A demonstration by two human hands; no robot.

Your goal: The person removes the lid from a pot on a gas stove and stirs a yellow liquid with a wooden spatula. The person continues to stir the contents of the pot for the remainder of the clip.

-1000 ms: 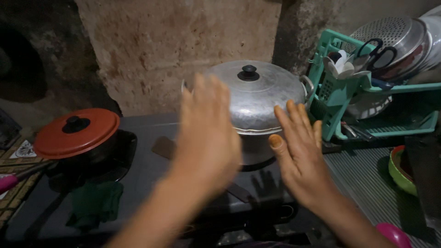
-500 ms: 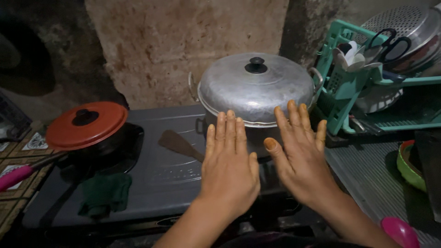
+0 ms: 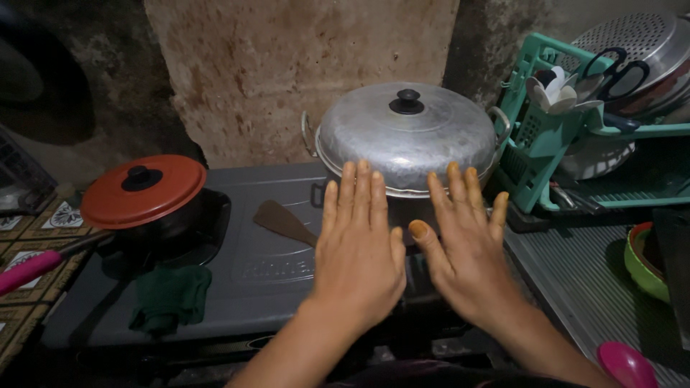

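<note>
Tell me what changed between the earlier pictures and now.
The left hand came down from in front of the pot and now lies flat beside the right hand, both open, holding nothing. The pot, red-lidded pan and green cloth stayed put.

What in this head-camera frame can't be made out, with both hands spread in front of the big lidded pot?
- Big aluminium pot, head view: its lid hides the contents; the left hand and right hand cover its lower front and the burner.
- Small pot under the red lid: contents hidden.
- Pink handle: cut off by the left edge.
- Green bowl: cut off at the right edge, inside too dark.
</note>
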